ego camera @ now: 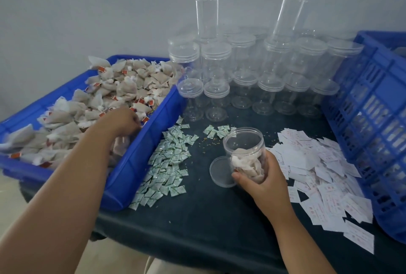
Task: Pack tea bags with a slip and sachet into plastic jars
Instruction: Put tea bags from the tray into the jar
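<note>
My left hand is in the tea bags, can't tell what its fingers hold; right hand wraps fingers round the jar.

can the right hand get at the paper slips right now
Probably, for reach: the slips lie just beside the right hand with nothing between. But that hand grips the open jar, so it would need to free some fingers first.

Blue tray holds beige tea bags; green-printed sachets, white slips.
</note>
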`<action>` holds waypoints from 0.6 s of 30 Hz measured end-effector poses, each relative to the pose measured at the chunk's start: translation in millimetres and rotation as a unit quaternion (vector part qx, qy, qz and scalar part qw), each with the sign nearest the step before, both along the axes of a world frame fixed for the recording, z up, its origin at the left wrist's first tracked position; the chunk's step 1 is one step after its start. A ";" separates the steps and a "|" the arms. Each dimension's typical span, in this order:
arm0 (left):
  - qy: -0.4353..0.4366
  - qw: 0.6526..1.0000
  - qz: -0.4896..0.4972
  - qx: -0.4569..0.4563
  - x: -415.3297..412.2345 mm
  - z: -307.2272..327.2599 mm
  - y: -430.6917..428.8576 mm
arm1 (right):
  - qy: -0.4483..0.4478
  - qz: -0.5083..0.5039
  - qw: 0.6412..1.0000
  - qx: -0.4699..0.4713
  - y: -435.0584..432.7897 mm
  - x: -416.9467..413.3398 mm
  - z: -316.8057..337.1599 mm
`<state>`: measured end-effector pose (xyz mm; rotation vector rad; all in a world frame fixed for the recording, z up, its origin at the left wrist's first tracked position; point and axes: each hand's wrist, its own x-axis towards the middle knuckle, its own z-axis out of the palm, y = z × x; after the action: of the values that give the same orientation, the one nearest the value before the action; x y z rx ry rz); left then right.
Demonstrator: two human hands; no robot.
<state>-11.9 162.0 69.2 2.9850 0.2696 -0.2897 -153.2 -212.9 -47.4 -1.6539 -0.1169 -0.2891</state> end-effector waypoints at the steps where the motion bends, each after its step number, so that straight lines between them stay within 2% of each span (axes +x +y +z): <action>1: -0.028 0.999 0.008 -0.031 2.5 -1.0 0.7 | -0.001 -0.003 1.000 -0.001 -0.3 0.1 0.4; 12: -0.083 0.964 0.070 -0.241 2.6 -7.5 -2.0 | -0.008 0.002 1.000 -0.028 -0.2 0.3 -2.3; 16: -0.166 0.928 0.106 -0.316 2.9 -6.2 -4.3 | -0.003 0.005 1.000 -0.027 -1.2 1.9 -4.7; 18: -0.207 0.896 0.127 -0.372 4.3 -2.7 -4.3 | -0.004 0.004 1.000 -0.027 -1.5 2.3 -5.0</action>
<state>-7.6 157.7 66.4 2.1458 0.3869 0.2325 -150.8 -214.4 -52.4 -1.7055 -0.1382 -0.2899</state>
